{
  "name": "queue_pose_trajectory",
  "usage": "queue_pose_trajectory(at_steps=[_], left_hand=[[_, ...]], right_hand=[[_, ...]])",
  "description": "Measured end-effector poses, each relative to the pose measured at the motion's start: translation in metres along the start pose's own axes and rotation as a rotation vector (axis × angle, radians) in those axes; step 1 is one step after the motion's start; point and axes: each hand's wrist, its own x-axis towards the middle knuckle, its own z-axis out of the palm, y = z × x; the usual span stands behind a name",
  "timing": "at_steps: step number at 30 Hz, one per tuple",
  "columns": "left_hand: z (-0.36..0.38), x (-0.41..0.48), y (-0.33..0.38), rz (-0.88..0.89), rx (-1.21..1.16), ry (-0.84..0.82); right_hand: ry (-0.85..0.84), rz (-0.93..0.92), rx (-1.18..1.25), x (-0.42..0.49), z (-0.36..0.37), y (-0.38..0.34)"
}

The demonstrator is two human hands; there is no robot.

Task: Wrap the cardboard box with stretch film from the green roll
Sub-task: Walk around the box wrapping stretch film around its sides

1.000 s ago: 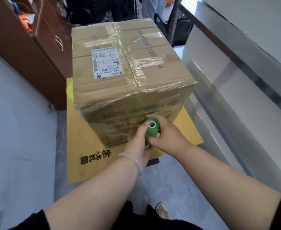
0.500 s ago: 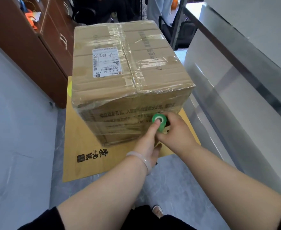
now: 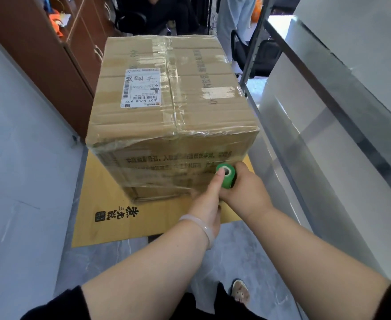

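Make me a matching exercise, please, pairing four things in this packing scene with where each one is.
Things:
1. green roll
2. shipping label
3. bracelet
4. flat cardboard sheet

Places:
A. lying under the cardboard box
B. round the left wrist
C. held by the left hand and right hand at the box's near side
D. stuck on the box's top

Pairs: 1-C, 2-D, 3-B, 4-A.
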Motion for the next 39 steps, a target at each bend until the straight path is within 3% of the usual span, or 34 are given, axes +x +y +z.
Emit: queue_pose_trajectory(at_steps=[7,10,15,18,25,30,39], left_hand=[[0.045,-0.005,-0.011,0.004,-0.213,0.045],[0.049,-0.007,-0.012,-0.032,-0.161,0.015],[0.052,-0.004,-0.025,-0.020,-0.129,-0.087],[0.055,-0.001,-0.029,0.001,-0.136,-0.006],[0.057,-0.003,-0.038,0.002,-0.091,0.069],[0.063,-0.003,-0.040,0.009,-0.119,0.052],[0.088,0.013,-0.042,0.093,-0.360,0.084]], right_hand=[[-0.063,-0.132,-0.088,0.013,-0.032,0.010],[-0.097,-0.236,-0.139,0.020,-0.039,0.025],[-0.233,-0.212,0.206,0.022,-0.045,0.042],[-0.316,-0.113,0.413,0.024,-0.053,0.040],[-0.400,-0.160,0.362,0.036,-0.060,0.046],[-0.443,-0.105,0.513,0.029,-0.058,0.055],[-0.321,-0.352,0.096,0.042,-0.064,0.083]])
